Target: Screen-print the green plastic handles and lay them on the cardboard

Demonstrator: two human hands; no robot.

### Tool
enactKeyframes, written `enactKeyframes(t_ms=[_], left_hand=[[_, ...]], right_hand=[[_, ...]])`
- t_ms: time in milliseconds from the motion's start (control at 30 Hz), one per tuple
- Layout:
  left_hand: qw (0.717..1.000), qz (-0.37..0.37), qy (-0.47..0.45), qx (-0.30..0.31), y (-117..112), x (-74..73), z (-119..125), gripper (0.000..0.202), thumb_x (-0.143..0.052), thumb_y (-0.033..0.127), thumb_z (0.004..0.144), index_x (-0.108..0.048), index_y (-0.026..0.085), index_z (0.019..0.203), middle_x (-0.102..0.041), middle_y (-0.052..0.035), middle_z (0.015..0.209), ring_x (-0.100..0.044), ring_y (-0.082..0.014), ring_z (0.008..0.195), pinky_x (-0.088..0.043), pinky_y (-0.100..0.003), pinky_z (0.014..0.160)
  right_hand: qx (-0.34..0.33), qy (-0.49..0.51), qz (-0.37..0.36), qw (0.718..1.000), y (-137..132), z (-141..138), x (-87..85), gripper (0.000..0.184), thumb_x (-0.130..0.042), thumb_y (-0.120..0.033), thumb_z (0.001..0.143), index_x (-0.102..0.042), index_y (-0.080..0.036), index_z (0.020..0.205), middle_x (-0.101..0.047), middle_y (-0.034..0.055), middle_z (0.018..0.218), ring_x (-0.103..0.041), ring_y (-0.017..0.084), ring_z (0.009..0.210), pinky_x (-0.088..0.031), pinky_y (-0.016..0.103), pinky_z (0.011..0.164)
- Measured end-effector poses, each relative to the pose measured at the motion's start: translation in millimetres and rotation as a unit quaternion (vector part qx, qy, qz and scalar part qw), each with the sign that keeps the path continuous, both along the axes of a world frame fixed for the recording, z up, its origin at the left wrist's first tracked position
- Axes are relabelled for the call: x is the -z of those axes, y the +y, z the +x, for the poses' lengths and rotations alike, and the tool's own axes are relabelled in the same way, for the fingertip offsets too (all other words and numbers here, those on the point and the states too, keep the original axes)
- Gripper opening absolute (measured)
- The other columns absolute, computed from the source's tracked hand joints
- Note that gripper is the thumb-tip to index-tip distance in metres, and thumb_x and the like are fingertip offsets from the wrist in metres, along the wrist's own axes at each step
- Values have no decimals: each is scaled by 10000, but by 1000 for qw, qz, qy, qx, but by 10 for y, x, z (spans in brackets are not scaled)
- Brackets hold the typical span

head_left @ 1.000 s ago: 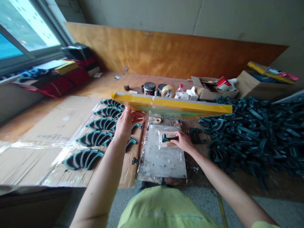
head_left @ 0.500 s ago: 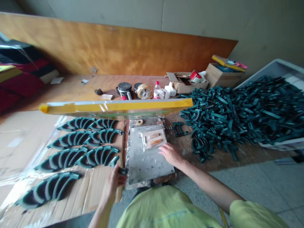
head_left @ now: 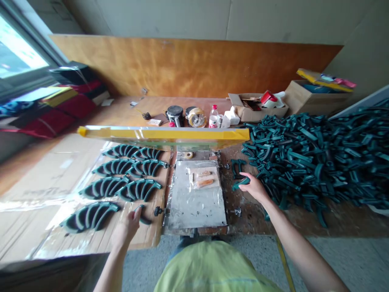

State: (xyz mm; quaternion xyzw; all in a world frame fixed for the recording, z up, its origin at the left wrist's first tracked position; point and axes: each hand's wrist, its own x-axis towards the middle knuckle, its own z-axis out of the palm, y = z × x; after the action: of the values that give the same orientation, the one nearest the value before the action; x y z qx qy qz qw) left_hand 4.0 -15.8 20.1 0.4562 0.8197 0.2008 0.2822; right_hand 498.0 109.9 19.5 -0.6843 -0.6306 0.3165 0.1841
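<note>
My left hand (head_left: 125, 228) is closed on a dark green curved plastic part (head_left: 144, 215), low over the cardboard in front of the rows. Nested rows of similar green parts (head_left: 105, 190) lie on the cardboard beyond and to the left of it. My right hand (head_left: 254, 188) pinches another green curved part (head_left: 241, 183) between thumb and fingers. It is at the near left edge of a large heap of green parts (head_left: 291, 162). Between my hands lies a grey metal plate (head_left: 194, 207), bearing a clear plastic packet (head_left: 204, 178) with orange-brown pieces inside.
A yellow-edged clear panel (head_left: 164, 134) spans above the far end of the plate. Black-lidded jars (head_left: 175, 115), a tape roll (head_left: 197, 117), a red-capped bottle (head_left: 214, 115) and cardboard boxes (head_left: 258, 109) stand behind it. Dark knobs (head_left: 157, 211) flank the plate.
My right hand has moved from above the plate rightward to the heap and has taken hold of a green part. My left hand has shifted left, away from the plate. The camera view has turned.
</note>
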Motion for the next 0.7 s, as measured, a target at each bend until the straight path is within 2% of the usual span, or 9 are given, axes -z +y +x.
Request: enactKeyframes(t_ms=[100, 167, 267, 367, 433, 500, 567, 633, 700], left_hand=[[995, 58, -36, -77, 254, -262, 218, 378, -493, 575, 810, -584, 223, 705, -567, -16, 541, -562, -201, 522, -401, -268, 499], [976, 151, -117, -109, 466, -499, 415, 415, -486, 605, 831, -597, 210, 769, -582, -2, 566, -552, -170, 521, -430, -252, 511], [931, 279, -206, -111, 772, -927, 675, 420, -536, 599, 828, -623, 193, 897, -591, 20, 586, -533, -124, 506, -457, -217, 519], [885, 370, -260, -111, 1031, -1329, 802, 456, -545, 596, 836, -608, 197, 1048, -587, 43, 579, -518, -97, 471, -440, -185, 492], [856, 409, -298, -105, 1185, -1528, 824, 474, -489, 622, 860, -585, 197, 1045, -574, 51, 557, -508, -91, 448, -428, -182, 478], [840, 422, -329, -90, 1312, -1658, 827, 487, -409, 646, 884, -573, 189, 927, -556, 42, 529, -494, -91, 432, -420, -188, 467], [841, 413, -344, -70, 1378, -1721, 824, 506, -370, 646, 898, -554, 185, 797, -547, 24, 518, -494, -95, 440, -419, -194, 466], [848, 397, -348, -55, 1348, -1728, 810, 507, -387, 631, 896, -564, 179, 748, -549, 13, 525, -504, -102, 457, -427, -201, 471], [853, 387, -347, -50, 1209, -1688, 770, 505, -417, 616, 889, -623, 164, 802, -592, -3, 588, -535, -114, 499, -455, -217, 502]], right_hand=[[-113, 156, 63, 979, 160, -505, -119, 210, -702, -231, 703, -706, -194, 910, -727, 26, 910, -672, 203, 844, -502, 321, 793], [-171, 184, 104, 962, 266, -868, -115, 160, -709, -202, 711, -720, -194, 870, -727, 26, 915, -661, 198, 862, -493, 336, 822], [-252, 128, 178, 943, 379, -1255, -13, 203, -705, -131, 743, -744, -209, 926, -723, 50, 962, -623, 209, 948, -474, 370, 874], [-309, 15, 231, 922, 407, -1406, 86, 219, -682, -134, 802, -747, -223, 991, -708, 69, 979, -570, 225, 982, -459, 380, 873], [-333, -51, 242, 910, 374, -1447, 103, 208, -624, -171, 864, -739, -223, 1030, -694, 74, 976, -551, 227, 968, -449, 368, 856], [-336, -103, 248, 903, 309, -1485, 84, 230, -558, -193, 909, -729, -219, 1059, -677, 80, 967, -538, 230, 969, -437, 359, 851], [-326, -134, 245, 903, 236, -1515, 47, 265, -519, -180, 921, -713, -217, 1098, -664, 84, 968, -534, 231, 980, -431, 355, 857], [-327, -139, 238, 904, 182, -1496, 0, 321, -517, -145, 906, -680, -225, 1170, -662, 84, 1006, -537, 231, 1010, -427, 364, 891], [-309, -117, 231, 915, 173, -1392, -63, 388, -557, -133, 873, -641, -248, 1234, -664, 75, 1072, -545, 234, 1049, -425, 381, 937]])
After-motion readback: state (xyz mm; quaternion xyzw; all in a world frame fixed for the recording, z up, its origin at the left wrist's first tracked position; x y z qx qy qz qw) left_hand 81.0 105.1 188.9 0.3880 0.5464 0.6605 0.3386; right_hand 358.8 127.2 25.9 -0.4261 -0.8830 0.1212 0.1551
